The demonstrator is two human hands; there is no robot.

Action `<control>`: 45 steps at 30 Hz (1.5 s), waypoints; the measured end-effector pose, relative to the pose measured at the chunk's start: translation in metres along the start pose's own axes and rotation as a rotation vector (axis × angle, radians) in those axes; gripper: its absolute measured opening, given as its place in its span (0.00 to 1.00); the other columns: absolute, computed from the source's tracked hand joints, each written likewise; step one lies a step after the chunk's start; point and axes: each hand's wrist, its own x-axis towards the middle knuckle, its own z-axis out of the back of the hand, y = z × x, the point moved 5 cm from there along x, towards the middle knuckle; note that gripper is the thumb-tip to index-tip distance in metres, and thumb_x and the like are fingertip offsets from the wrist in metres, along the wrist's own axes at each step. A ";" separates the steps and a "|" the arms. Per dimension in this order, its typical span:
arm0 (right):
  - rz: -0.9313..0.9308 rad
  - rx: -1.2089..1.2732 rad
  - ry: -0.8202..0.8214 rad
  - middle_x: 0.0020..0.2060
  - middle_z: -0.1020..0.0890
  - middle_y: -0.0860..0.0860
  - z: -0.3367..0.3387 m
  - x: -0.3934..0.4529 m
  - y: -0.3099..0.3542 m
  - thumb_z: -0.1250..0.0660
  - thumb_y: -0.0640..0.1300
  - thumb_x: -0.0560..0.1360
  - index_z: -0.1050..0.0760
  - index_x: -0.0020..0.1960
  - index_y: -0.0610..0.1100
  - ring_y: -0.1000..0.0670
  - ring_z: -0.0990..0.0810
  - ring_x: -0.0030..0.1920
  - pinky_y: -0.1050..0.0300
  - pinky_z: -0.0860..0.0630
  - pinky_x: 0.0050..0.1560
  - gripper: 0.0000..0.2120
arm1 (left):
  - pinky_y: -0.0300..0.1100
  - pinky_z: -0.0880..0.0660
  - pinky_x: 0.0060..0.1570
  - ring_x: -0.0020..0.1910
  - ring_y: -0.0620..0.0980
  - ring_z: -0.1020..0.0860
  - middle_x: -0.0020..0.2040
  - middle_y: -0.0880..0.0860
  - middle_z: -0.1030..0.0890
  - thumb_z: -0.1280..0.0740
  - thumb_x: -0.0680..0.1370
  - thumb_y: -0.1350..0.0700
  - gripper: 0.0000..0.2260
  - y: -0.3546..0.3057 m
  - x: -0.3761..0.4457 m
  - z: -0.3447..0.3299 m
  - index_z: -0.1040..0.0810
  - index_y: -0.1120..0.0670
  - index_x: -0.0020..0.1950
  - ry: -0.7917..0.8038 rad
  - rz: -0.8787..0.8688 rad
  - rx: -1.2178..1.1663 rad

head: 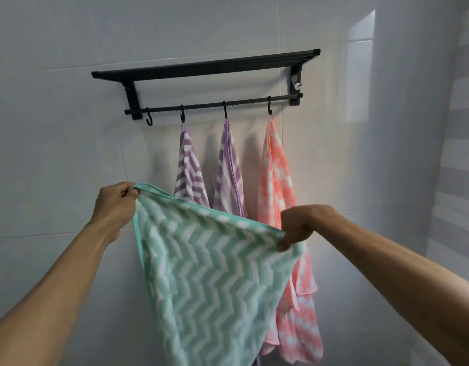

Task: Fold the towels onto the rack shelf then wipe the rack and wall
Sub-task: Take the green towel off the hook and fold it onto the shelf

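Observation:
A green and white zigzag towel [207, 276] hangs spread between my hands, below and in front of the black rack [201, 68]. My left hand [114, 204] pinches its upper left corner. My right hand [298, 225] pinches its right corner, lower down. Two purple striped towels [189, 167] [229, 170] and a pink patterned towel [276, 175] hang from hooks on the rack's lower bar [201, 104]. The leftmost hook [148, 120] holds nothing. Nothing lies on the rack's top shelf.
The rack is fixed to a white tiled wall [56, 128]. A side wall [460, 154] with grey and white stripes meets it at the right. A patch of light [361, 64] falls on the tiles beside the rack.

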 end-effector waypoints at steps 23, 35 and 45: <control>0.045 0.784 -0.673 0.25 0.22 0.52 0.074 0.005 -0.056 0.15 0.48 0.61 0.14 0.38 0.46 0.56 0.27 0.26 0.64 0.27 0.26 0.12 | 0.51 0.22 0.55 0.44 0.54 0.21 0.44 0.58 0.18 0.28 0.78 0.59 0.04 0.028 0.004 0.012 0.17 0.60 0.45 -0.133 0.146 -0.246; -0.009 0.636 -0.608 0.30 0.19 0.47 0.072 0.001 -0.057 0.15 0.44 0.61 0.13 0.44 0.40 0.51 0.25 0.29 0.62 0.25 0.29 0.15 | 0.44 0.17 0.46 0.34 0.49 0.20 0.34 0.51 0.16 0.22 0.72 0.60 0.06 0.019 0.001 -0.007 0.16 0.61 0.44 -0.094 0.085 -0.317; -0.271 0.067 -0.426 0.35 0.22 0.50 0.065 -0.011 -0.065 0.20 0.62 0.64 0.21 0.44 0.44 0.50 0.26 0.29 0.58 0.28 0.30 0.24 | 0.54 0.19 0.56 0.36 0.48 0.20 0.36 0.50 0.15 0.24 0.75 0.58 0.02 0.023 0.020 0.006 0.16 0.53 0.45 -0.165 0.076 -0.303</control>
